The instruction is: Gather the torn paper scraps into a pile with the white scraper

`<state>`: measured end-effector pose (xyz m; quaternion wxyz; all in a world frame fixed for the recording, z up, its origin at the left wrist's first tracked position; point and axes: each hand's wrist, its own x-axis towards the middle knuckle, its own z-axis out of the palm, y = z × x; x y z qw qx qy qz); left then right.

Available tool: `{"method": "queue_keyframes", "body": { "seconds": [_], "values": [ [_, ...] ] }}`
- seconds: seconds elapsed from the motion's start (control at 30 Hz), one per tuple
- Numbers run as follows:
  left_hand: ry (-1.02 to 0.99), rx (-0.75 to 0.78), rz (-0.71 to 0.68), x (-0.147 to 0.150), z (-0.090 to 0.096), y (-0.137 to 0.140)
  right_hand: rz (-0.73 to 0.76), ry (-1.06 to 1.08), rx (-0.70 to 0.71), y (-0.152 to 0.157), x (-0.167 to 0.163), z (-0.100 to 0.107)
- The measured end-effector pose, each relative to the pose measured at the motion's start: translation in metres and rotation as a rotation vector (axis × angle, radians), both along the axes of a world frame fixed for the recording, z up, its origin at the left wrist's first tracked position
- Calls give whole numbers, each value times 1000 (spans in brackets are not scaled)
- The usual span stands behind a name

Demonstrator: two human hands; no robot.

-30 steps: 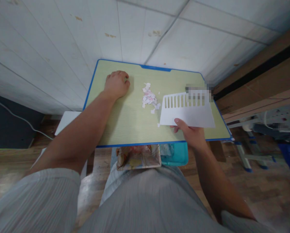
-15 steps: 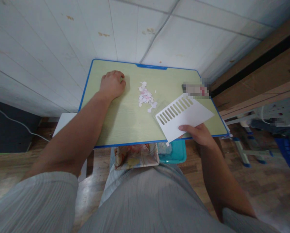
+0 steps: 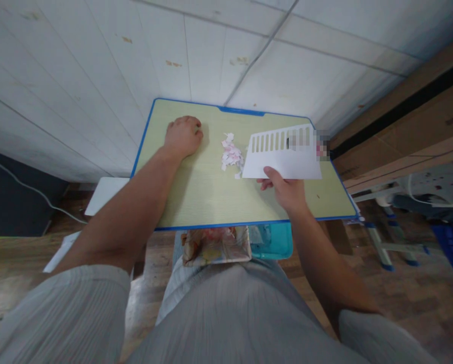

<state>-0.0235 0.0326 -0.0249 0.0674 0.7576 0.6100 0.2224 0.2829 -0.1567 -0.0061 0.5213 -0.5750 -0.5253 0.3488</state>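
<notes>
My right hand (image 3: 283, 189) grips a white slotted card (image 3: 283, 164) by its near edge, thumb on top and fingers beneath. A row of long slots runs along the card's far side. Just left of the card lies a small heap of torn paper scraps (image 3: 232, 154), white and pinkish. My left hand (image 3: 184, 136) rests on the table's left part, its fingers loosely bent, with a gap between thumb and forefinger and nothing seen in it. Both hands are over a pale yellow-green table (image 3: 211, 197) with a blue rim.
Partly behind the card lies a blurred-out object (image 3: 322, 145). Below the table's front edge are a patterned box (image 3: 218, 255) and a turquoise tray (image 3: 281, 241). A panelled wall (image 3: 154, 45) borders the far side, and brown cardboard (image 3: 400, 116) stands at the right.
My right hand has moved the card away from the front edge and turned it level, so it now covers part of the blurred object. My left hand stays in place on the table.
</notes>
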Motion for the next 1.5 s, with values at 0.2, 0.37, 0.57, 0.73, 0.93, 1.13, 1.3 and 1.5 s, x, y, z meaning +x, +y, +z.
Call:
{"method": "queue_keyframes", "body": {
  "seconds": [0.2,0.37,0.57,0.73,0.93,1.13,1.3,1.5],
  "values": [
    [7,2,20,4,2,-3,53,-41,-14,9,-4,-8],
    [51,34,13,3,3,-3,88,-136,-53,-14,18,2],
    [-1,3,16,2,-1,0,135,-197,-90,-49,37,6],
    [11,0,0,1,4,-4,175,-145,-167,-61,48,4],
    [62,-54,9,4,17,-13,147,-42,-230,-57,55,3],
    [97,-75,30,7,23,-19,149,12,-219,-55,52,3],
    [114,-54,41,11,24,-23,137,19,-188,-55,51,2],
    [169,6,46,16,22,-23,101,38,-151,-53,51,-2]
  ]
}}
